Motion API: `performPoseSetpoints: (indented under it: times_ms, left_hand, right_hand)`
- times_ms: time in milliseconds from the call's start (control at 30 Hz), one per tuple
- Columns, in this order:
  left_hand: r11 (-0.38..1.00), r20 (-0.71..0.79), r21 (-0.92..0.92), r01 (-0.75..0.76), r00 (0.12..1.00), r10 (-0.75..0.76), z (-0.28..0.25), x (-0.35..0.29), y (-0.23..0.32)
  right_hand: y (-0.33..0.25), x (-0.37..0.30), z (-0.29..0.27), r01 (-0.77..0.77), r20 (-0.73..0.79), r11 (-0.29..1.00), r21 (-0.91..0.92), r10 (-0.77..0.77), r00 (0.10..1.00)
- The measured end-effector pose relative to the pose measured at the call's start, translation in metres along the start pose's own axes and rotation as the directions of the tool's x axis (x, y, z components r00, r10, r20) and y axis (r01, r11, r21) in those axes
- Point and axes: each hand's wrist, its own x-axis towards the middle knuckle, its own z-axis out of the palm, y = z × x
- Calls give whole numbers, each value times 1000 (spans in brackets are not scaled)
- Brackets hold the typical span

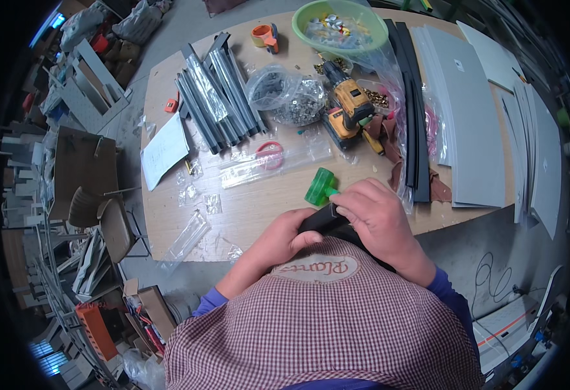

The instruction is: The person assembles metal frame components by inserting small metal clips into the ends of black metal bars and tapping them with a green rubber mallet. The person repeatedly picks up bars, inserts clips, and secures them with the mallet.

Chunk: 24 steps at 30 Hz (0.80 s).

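Observation:
Close to my body, a black bar-shaped profile is held at the table's near edge. My left hand is closed round it, thumb on top. My right hand is closed too, its fingertips pinching at the profile's upper end; anything small between them is hidden. Just beyond the fingers is a green mallet with a translucent head; its short visible handle runs toward my right hand and goes out of sight there. A dark length continues below my right hand against the checked apron.
Grey profiles, a bag of metal fittings, a yellow-black cordless drill and a green basin cover the far table. Red scissors lie mid-table. Long black strips and grey panels lie right.

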Motion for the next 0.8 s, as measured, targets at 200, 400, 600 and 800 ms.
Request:
performPoseSetpoints:
  times_ms: [200,400,600,800]
  left_hand:
    - [1000,-5,-27,14,1000,-14,3,5,-5]
    - [974,-8,-116,194,980,-197,3,8,-8]
    - [900,-20,-373,226,968,-252,-8,13,-7]
    - [899,-17,-363,245,963,-269,-11,15,-10]
  right_hand:
    - [6,0,2,-54,0,998,35,54,999]
    - [26,-1,18,-201,32,952,229,199,979]
    - [47,0,23,-462,177,662,590,452,874]
    - [61,-18,28,-320,36,780,538,357,933]
